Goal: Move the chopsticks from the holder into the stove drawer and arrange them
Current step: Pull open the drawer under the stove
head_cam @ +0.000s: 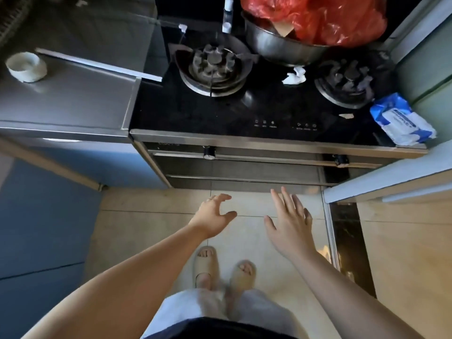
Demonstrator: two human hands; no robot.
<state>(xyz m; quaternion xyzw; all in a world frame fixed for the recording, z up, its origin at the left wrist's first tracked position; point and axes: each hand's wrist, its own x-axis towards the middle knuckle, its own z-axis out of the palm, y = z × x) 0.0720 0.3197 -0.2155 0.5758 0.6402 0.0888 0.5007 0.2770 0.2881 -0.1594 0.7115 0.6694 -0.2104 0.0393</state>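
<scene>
The black glass stove (244, 113) stands ahead of me with two burners. Below its front edge are the stove drawers (244, 168), both closed, each with a long bar handle. My left hand (214, 214) and my right hand (289, 221) are stretched out over the floor, just in front of the lower drawer. Both are empty with fingers spread, and neither touches the drawer. No chopsticks and no holder appear in this view.
A steel bowl with a red plastic bag (313, 23) sits at the stove's back. A blue wipes pack (401, 118) lies at its right edge. A white roll (25, 67) rests on the steel counter (73, 99) to the left. A cabinet (391, 182) juts out on the right.
</scene>
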